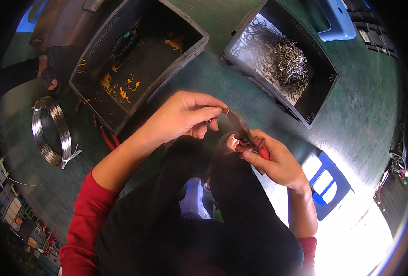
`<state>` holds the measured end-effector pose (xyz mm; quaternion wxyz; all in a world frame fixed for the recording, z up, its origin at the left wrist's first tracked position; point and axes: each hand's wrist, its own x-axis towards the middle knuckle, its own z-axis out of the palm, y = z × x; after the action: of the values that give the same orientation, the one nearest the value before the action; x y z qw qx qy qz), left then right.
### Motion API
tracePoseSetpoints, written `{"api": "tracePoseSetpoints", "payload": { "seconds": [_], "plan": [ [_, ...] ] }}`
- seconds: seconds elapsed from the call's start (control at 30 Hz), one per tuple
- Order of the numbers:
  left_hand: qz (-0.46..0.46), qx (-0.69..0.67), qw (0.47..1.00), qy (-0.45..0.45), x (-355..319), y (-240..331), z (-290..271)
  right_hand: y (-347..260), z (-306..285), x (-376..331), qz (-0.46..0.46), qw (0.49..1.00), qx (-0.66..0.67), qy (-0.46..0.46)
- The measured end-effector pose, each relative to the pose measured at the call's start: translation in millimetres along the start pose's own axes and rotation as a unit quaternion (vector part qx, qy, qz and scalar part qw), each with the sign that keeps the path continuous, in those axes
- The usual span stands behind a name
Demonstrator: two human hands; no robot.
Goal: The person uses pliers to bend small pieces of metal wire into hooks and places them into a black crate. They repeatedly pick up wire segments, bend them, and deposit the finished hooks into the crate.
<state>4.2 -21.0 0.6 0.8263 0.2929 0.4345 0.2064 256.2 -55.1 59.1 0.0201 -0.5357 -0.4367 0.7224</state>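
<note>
Red-handled pliers (pixel 246 135): seemed stiff, weighty; best held by handles.
Right hand (pixel 277 160) wrapped them; left hand (pixel 189 116), ten o'clock, pinched apparent wire (pixel 227 111).

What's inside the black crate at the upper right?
Inside the black crate sits a tangled heap of thin, bent metal pieces, with looser pieces spread to its left. Whatever lies beneath the heap is covered and can't be seen.

floor (pixel 365 92) was green, worn | blue stool (pixel 342 31) stood upper right, second blue stool (pixel 341 186) right | white glare (pixel 351 230) flooded lower right | clutter (pixel 15 214) lined left edge
</note>
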Motion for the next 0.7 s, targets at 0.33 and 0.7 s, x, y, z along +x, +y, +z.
{"api": "tracePoseSetpoints", "payload": {
  "seconds": [0.33, 0.7],
  "plan": [
    [0.0, 0.046, 0.999, -0.026, 0, 6, -2, 3, -4, -2, 0.02, 0.996, 0.074, -0.046],
    [0.134, 0.258, 0.956, -0.034, -6, 13, 3, 7, -1, 0, -0.009, 0.991, 0.122, -0.058]
  ]
}}
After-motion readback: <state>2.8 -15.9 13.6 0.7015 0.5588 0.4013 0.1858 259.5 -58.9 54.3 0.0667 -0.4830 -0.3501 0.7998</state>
